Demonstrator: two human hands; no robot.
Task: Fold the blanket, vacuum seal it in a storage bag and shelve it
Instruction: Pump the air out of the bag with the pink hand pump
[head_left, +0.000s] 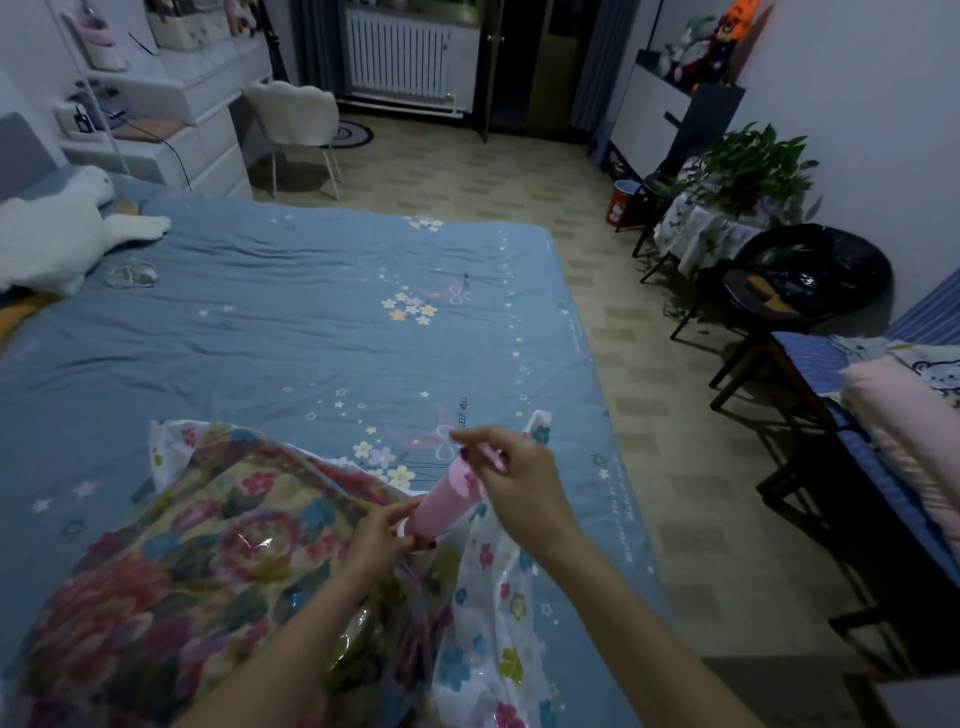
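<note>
So I've got the pink hand pump (445, 506) sitting on the storage bag (483, 613), my left hand (376, 540) curled round its base near the valve and my right hand (519, 483) pinching the handle up top; best bet, I reckon, is to keep the base pressed square on the valve and pull straight along the barrel so no air sneaks back in. The folded floral blanket (171, 571) is already inside the bag, lying on the near part of the bed (311, 322), mostly left of and below my hands, with the bag's loose printed edge trailing off right under my right forearm.
</note>
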